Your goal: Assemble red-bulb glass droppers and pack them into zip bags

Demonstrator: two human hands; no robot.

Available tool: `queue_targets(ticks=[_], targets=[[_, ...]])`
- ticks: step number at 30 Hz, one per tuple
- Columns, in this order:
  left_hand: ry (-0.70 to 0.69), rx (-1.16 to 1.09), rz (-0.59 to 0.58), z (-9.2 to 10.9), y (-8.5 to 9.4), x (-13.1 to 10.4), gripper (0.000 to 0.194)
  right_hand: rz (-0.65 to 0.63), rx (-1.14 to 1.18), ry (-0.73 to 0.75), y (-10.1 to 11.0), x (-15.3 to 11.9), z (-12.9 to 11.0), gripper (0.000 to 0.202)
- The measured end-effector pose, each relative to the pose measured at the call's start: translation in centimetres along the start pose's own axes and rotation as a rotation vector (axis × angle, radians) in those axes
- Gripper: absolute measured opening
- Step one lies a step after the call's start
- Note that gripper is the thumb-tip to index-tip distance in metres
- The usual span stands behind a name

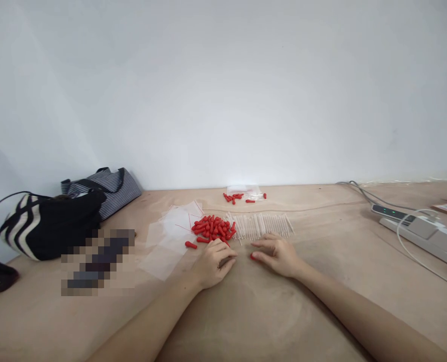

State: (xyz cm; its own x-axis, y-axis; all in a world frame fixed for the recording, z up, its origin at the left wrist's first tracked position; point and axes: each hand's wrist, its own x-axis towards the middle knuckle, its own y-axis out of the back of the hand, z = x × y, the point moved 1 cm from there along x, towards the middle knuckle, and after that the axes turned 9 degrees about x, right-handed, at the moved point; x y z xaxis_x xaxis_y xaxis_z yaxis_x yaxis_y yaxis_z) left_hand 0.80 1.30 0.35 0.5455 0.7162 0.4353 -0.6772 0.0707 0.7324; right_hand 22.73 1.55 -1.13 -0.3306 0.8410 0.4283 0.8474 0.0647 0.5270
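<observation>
The right hand [278,255] mostly hides a red piece [252,256] — a dark object [102,262] is pixelated.

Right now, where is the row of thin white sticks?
In the head view, this row lies beyond the right hand, right of piled red bulb-shaped pieces.

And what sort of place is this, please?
Perhaps a simple indoor workspace: a wood-coloured table against a plain wall, small red pieces heaped beside a row of thin sticks, and a power strip on the right.
</observation>
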Motion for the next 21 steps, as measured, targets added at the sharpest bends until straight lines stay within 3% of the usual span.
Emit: queue_targets(ticks=[3,6,8,10,21], targets=[[0.021,-0.036,0.008,-0.2,0.0,0.0,0.016,0.273,-0.012,-0.175,2.6,0.8,2.8,0.026],[0.012,-0.034,0.036,-0.3,-0.2,0.0,0.017,0.495,-0.251,-0.496,5.8,0.9,6.0,0.029],[-0.013,0.043,0.06,-0.2,-0.6,0.1,0.018,0.46,-0.325,-0.675,7.2,0.8,7.5,0.034],[-0.043,0.136,0.066,0.0,-1.1,0.2,0.02,0.416,-0.337,-0.739,7.8,0.7,8.4,0.036],[-0.103,0.233,-0.012,1.5,-2.6,1.5,0.028,0.282,-0.333,-0.818,7.3,2.4,8.7,0.022]])
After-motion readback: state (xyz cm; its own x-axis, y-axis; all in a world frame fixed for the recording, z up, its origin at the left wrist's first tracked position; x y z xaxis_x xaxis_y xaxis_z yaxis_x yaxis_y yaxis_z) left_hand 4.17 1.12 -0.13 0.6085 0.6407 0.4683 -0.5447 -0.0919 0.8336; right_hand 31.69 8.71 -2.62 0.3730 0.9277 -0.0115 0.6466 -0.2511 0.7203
